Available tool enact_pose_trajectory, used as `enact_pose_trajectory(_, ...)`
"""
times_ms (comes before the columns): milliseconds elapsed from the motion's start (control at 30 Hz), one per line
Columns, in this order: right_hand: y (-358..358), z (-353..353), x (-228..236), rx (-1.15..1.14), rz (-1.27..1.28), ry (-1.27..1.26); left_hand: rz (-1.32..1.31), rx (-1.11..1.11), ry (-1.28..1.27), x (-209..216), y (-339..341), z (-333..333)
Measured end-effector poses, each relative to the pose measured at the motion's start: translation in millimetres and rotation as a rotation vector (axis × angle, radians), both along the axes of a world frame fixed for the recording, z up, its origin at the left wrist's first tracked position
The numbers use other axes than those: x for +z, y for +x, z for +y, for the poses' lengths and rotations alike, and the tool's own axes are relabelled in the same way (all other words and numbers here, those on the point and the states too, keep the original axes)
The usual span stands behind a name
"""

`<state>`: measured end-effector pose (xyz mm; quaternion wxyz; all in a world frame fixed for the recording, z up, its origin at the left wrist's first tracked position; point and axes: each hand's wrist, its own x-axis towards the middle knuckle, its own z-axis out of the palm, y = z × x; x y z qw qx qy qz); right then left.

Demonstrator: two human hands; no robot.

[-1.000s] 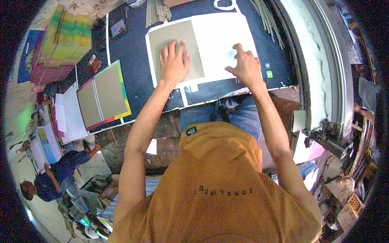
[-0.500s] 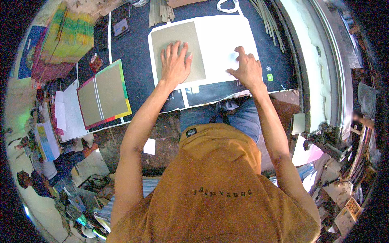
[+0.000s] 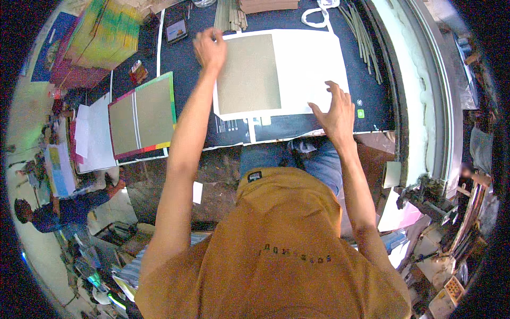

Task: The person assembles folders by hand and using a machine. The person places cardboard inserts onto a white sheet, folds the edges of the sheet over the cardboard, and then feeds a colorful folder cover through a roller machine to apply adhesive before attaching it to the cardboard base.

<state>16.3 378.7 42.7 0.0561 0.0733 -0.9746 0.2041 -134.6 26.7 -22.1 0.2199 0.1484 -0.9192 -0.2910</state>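
Note:
A white sheet (image 3: 311, 58) lies on the dark table, with a grey-brown board (image 3: 249, 74) flat on its left half. My left hand (image 3: 211, 52) is at the board's far left corner, close to the near end of a bundle of grey board strips (image 3: 229, 16). Its fingers are bent, and their tips are blurred and partly hidden, so any hold is unclear. My right hand (image 3: 338, 112) is over the sheet's near right part, thumb and fingers apart, holding nothing.
Left on the table lies a board with coloured edges (image 3: 143, 114), beyond it a stack of yellow-green printed sheets (image 3: 103, 37). A phone (image 3: 176, 29) and brown boards (image 3: 268, 5) are at the back. More strips (image 3: 361, 42) lie right, beside a pale ledge (image 3: 401, 69).
My left hand has lifted off the board and moved away to the far left, near the strips. My right hand has shifted slightly nearer, still spread. The whole view has shifted a little.

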Motion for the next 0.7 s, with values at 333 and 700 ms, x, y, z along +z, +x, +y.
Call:
enact_pose_trajectory(333, 26, 33, -11, -0.05, 0.017, -0.047, -0.107, 0.051, -0.117, 0, -56, -77)
enact_pose_trajectory(700, 15, -9, 95, 0.098, 0.278, -0.342, -0.008, -0.38, -0.096, 222, 139, -42)
